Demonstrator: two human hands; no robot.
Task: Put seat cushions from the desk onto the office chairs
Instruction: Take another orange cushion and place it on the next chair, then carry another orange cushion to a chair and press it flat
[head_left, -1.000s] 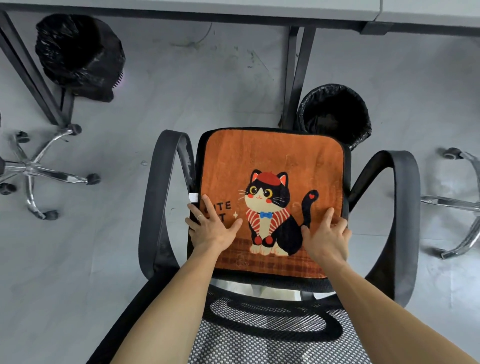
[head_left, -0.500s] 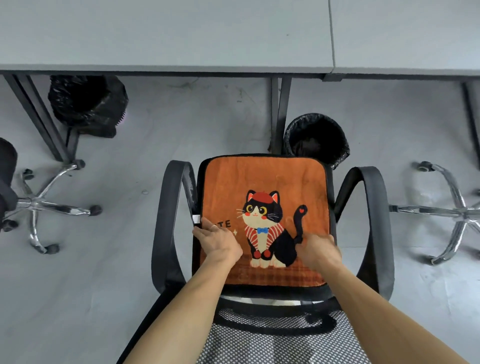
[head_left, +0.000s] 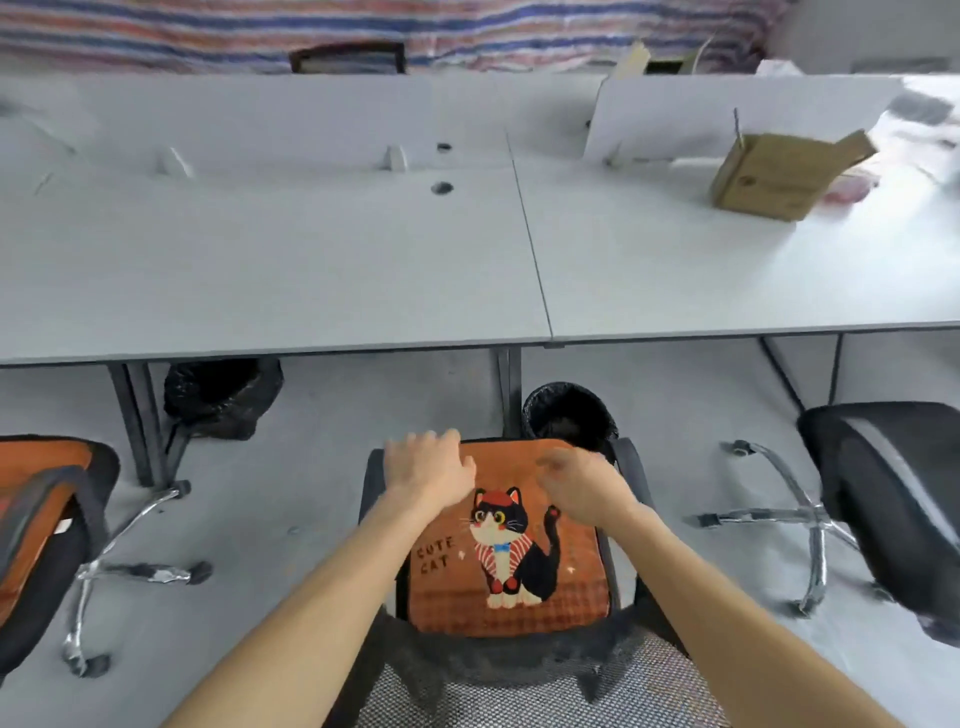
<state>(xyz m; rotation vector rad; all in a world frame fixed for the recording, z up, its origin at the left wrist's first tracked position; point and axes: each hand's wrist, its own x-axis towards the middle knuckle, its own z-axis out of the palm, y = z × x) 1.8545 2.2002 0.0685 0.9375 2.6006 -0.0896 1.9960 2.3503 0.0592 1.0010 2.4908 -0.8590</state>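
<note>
An orange seat cushion (head_left: 550, 603) printed with a black-and-white cat lies flat on the seat of the black office chair (head_left: 631, 467) right below me. My left hand (head_left: 428, 465) hovers over the cushion's far left corner, fingers loosely bent and holding nothing. My right hand (head_left: 582, 486) is blurred above the cushion's far right part, also holding nothing. A second orange cushion (head_left: 44, 499) sits on the chair at the left edge. The grey desk (head_left: 311, 270) spans the view ahead.
A brown cardboard box (head_left: 774, 176) stands on the desk at the right. Two black-lined bins (head_left: 223, 395) (head_left: 569, 413) sit under the desk. Another black office chair (head_left: 893, 499) with a chrome base stands at the right.
Both hands have lifted off the cushion's near part and moved toward its far edge. My view has tilted up, bringing the desk top and side chairs into sight.
</note>
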